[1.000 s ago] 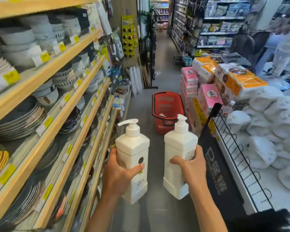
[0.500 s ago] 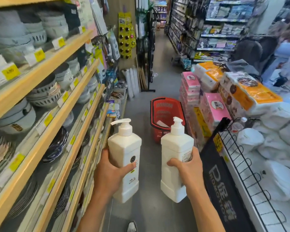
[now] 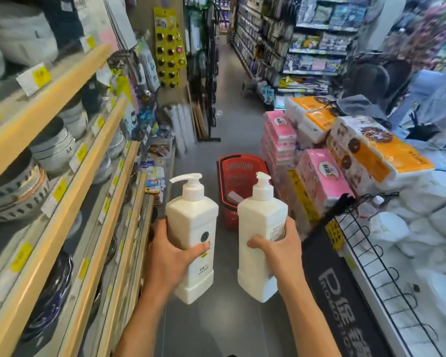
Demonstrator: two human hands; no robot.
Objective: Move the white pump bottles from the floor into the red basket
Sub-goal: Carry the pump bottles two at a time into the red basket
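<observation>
I hold two white pump bottles upright in front of me, above the grey aisle floor. My left hand (image 3: 168, 256) grips the left bottle (image 3: 192, 222) round its middle, its pump spout pointing left. My right hand (image 3: 278, 251) grips the right bottle (image 3: 260, 217) the same way. The red basket (image 3: 238, 168) stands on the floor ahead, just beyond the two bottles, partly hidden by them. Something pale lies inside it.
Wooden shelves (image 3: 70, 161) with bowls and plates run along the left. Stacked pink and orange tissue packs (image 3: 319, 173) and a wire-fronted bin (image 3: 386, 266) of white goods line the right. The grey aisle floor (image 3: 232, 104) runs on past the basket.
The view has moved forward along the aisle, so the basket sits closer. Both bottles stay gripped and upright, a little lower in view.
</observation>
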